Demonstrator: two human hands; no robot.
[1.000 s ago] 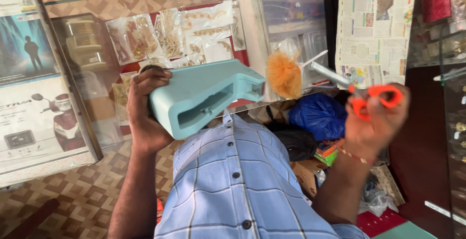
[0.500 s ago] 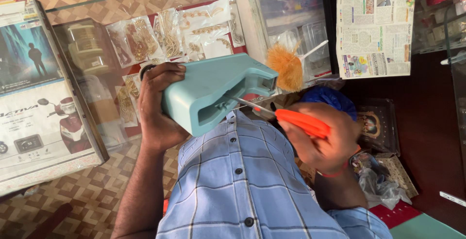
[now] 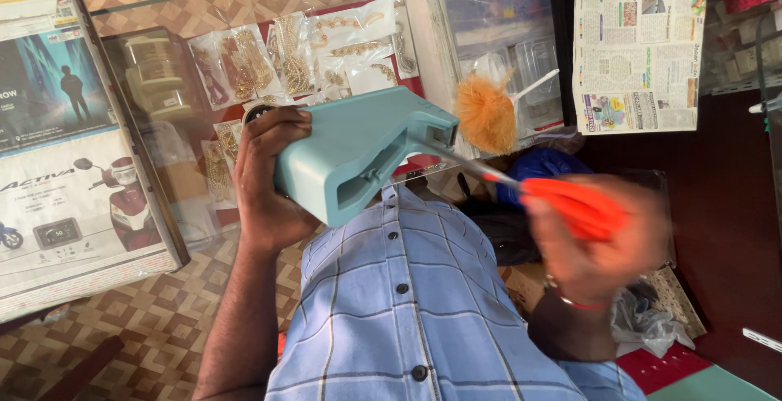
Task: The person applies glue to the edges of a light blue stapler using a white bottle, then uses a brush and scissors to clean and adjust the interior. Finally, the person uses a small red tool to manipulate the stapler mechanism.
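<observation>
My left hand [image 3: 265,181] grips a light teal plastic tool [image 3: 358,152] with a handle slot, held up in front of my blue checked shirt [image 3: 407,319]. My right hand [image 3: 595,254], blurred with motion, holds orange-handled scissors [image 3: 570,205]. Their metal blades point left and reach the front end of the teal tool near its small opening. A red thread band sits on my right wrist.
A glass display case [image 3: 244,67] below holds packets of gold-coloured jewellery and bangles. Newspapers lie at the left [image 3: 65,165] and upper right [image 3: 639,42]. An orange feather duster [image 3: 486,113], a blue bag [image 3: 542,169] and a clear plastic bag [image 3: 643,323] lie on the right.
My right hand has swung the scissors from up at the right down and left, so the blades now meet the teal tool's front. My left hand has kept its hold on the tool.
</observation>
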